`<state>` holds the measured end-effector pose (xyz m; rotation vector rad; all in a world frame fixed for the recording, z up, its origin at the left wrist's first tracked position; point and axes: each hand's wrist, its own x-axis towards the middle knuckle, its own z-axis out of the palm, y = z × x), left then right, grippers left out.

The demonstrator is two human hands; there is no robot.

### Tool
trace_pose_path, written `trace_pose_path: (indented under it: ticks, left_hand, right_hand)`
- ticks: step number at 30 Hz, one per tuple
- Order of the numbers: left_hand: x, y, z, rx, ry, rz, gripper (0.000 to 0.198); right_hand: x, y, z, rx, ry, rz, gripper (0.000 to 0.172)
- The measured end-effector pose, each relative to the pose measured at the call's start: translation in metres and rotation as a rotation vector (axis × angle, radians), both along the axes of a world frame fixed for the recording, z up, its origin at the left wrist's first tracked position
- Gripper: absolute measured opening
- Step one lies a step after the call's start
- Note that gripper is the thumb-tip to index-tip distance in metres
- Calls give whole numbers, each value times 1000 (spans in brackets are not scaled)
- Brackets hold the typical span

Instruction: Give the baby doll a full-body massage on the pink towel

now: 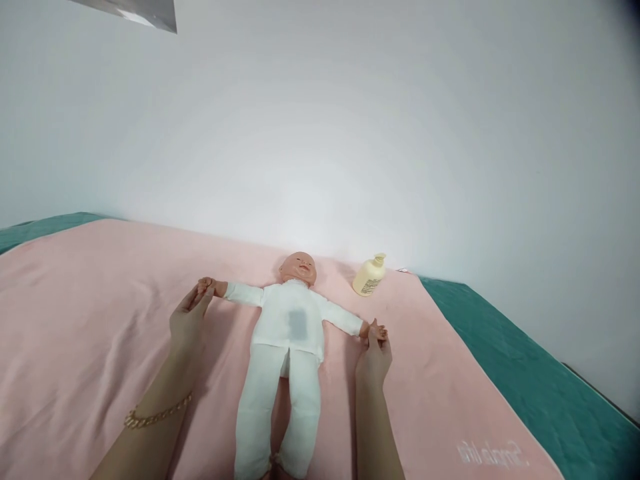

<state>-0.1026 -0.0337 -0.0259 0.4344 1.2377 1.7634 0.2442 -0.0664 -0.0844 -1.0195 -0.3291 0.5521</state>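
A baby doll (280, 313) in a white cloth top and trousers lies on its back, its head toward the wall and its arms stretched out to both sides. My left hand (189, 317) is closed on the doll's hand at the left, fingers and thumb pinching it. At the right, my right hand (374, 357) grips the doll's other hand in the same way. A grey rectangular patch shows on the doll's chest. Its feet are partly cut off by the bottom edge of the view.
A pale yellow pump bottle (369, 276) stands to the right of the doll's head. Under everything spreads a pink blanket (430, 393), wrinkled at the left, over a green cover (525, 373). Behind rises a white wall (320, 133). A grey sheet-like thing (150, 12) juts in at the top left.
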Motion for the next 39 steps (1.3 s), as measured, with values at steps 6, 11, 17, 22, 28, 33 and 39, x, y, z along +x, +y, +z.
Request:
trace_pose_path:
  ticks: [6,11,17,22,28,33,39]
  left_hand:
    - [20,-3,5,204,302,-35,58]
    - [34,-12,-7,381,650,-239,48]
    - [45,-9,-20,727,1179,-360,26]
    - [53,-6,-24,902,1467,-335,31]
    - [59,-10,-18,952,1602,-325,32]
    - [66,-12,-19,1041,1589,-232,28]
    - [66,-11,-24,1005,1618,-268,33]
  right_hand:
    - [-22,-11,25,-84,-269,-28,74]
    - [-46,-22,33,-133,-583,0,60]
    - [-50,-21,23,71,-1245,9,38]
    - [-59,-20,32,317,-1616,77,40]
    - [-73,-20,40,350,-1721,159,45]
    - [-75,-18,38,405,-1732,235,51]
    - [-76,-17,36,428,-1719,248,53]
